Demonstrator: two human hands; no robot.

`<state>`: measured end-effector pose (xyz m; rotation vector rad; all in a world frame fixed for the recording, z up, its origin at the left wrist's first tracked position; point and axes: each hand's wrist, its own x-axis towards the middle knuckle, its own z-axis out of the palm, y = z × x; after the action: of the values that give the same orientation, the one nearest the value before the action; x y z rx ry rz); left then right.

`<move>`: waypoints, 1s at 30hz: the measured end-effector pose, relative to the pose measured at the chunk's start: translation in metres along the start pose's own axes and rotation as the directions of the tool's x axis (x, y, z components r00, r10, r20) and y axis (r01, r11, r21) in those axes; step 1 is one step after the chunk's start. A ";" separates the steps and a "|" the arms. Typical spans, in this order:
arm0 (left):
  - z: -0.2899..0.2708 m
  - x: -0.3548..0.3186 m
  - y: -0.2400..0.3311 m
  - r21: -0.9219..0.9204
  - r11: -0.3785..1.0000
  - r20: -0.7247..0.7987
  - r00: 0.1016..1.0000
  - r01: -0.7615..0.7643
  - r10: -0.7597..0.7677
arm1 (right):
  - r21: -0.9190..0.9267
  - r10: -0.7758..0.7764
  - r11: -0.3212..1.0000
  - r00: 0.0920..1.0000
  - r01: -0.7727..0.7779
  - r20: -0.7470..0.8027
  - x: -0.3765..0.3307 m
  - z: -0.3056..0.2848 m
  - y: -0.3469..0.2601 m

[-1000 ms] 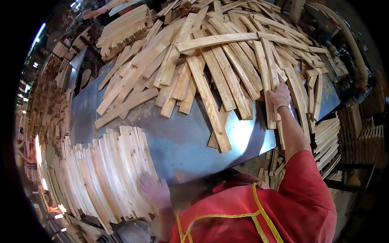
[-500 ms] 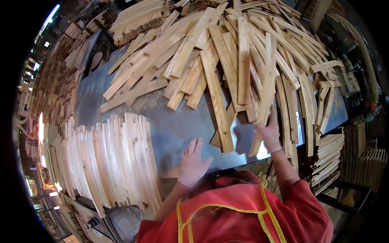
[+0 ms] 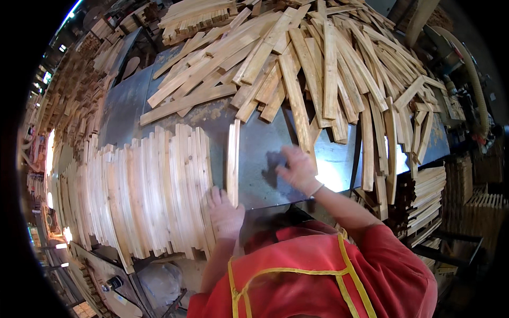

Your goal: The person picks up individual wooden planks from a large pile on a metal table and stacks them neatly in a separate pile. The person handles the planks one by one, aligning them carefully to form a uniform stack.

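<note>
Pale, narrow, straight wooden slat, left fingers grasping its near end, right fingers released

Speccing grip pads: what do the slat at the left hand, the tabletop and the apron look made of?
Slat: wood, seemingly bare; pale tan, streaked face.
Tabletop: probably sheet metal, smooth; grey-blue with strong glare, though coated board is possible.
Apron: matte fabric, draped, yellow-edged; fibre unclear.

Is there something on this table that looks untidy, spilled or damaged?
The loose boards toward the far side lie in a crisscrossed heap, untidy compared with the neat row of strips at left. Brownish patches, perhaps sawdust, mark the blue-grey table near the heap's left side. I see no clear damage.
</note>
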<state>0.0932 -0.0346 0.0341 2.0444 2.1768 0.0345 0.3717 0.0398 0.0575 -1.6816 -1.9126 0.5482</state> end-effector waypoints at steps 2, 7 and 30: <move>0.020 -0.020 -0.027 0.117 0.992 -0.150 0.988 0.050 -0.032 | -0.151 0.071 0.983 0.974 -0.104 -0.214 0.030 -0.016 0.047; 0.002 -0.009 -0.026 0.236 0.969 -0.037 0.998 0.067 -0.060 | -0.338 0.238 0.852 0.872 -0.399 -0.429 0.104 -0.076 0.138; -0.017 0.084 0.119 -0.729 0.658 0.156 0.982 0.189 -0.109 | 0.454 0.055 0.868 0.949 -0.199 0.310 0.025 -0.034 0.066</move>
<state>0.2044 0.0588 0.0573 1.3515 1.8055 0.6756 0.4417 0.0727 0.0465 -1.4577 -1.6613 1.2726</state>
